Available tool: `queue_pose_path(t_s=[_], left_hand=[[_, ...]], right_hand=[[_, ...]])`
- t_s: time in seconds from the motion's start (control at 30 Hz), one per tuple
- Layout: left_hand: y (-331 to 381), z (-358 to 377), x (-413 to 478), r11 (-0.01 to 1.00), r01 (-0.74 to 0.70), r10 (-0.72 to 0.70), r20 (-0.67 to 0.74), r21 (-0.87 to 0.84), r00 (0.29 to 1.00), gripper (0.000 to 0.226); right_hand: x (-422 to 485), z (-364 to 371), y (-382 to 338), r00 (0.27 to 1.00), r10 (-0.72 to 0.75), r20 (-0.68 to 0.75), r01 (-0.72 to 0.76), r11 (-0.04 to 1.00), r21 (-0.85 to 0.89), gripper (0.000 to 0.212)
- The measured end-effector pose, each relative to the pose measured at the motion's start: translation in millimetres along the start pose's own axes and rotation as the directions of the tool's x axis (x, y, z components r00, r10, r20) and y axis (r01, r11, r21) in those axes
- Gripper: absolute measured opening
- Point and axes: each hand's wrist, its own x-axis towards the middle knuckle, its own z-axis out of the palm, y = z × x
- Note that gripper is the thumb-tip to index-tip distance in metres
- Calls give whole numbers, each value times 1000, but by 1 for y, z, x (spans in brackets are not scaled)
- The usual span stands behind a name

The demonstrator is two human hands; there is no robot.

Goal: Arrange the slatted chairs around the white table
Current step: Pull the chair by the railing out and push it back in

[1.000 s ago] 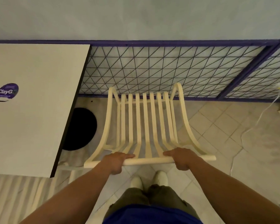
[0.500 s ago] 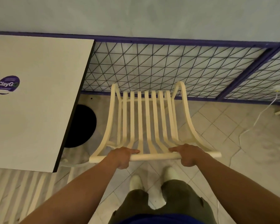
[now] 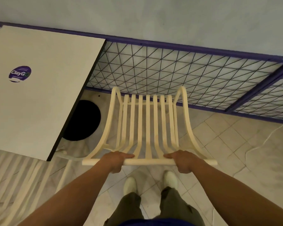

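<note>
A cream slatted chair (image 3: 148, 128) stands in front of me, its seat pointing toward the wire fence. My left hand (image 3: 115, 160) and my right hand (image 3: 182, 161) both grip the chair's top back rail, thumbs lying along it. The white table (image 3: 39, 95) with a purple round sticker (image 3: 20, 73) is at the left, its right edge a short gap from the chair. A second slatted chair (image 3: 15, 185) shows at the lower left, partly under the table's near edge.
A purple-framed wire mesh fence (image 3: 178, 75) runs along the wall just beyond the chair. The table's black round base (image 3: 83, 121) sits on the tiled floor. A white cable (image 3: 268, 137) trails across the tiles at right. My feet are right behind the chair.
The chair has shifted slightly right and away from the table with both hands still on its rail; my view has tilted and my feet have stepped.
</note>
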Motion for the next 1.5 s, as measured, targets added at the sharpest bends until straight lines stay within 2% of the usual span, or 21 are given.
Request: queue_pose_path(t_s=[0.37, 0.67, 0.83, 1.03, 1.2, 1.5], left_hand=[[47, 25, -10, 961, 98, -114, -48, -259, 992, 80], [84, 25, -3, 922, 160, -170, 3, -352, 985, 83], [91, 25, -4, 888, 155, -174, -5, -433, 985, 75], [86, 21, -3, 895, 117, -125, 9, -431, 992, 73], [88, 20, 0, 903, 115, -120, 14, -413, 993, 79], [91, 27, 4, 899, 172, -183, 12, -404, 983, 84]], right_hand=[[5, -40, 34, 995, -80, 60, 91, 975, -201, 80], [16, -64, 64, 991, -115, 65, 130, 935, -331, 83], [11, -65, 70, 992, -121, 46, 130, 927, -351, 83], [10, -63, 67, 995, -89, 35, 96, 953, -287, 71], [9, -59, 64, 997, -71, -5, 66, 948, -311, 66], [21, -64, 76, 994, -99, 45, 108, 947, -302, 78]])
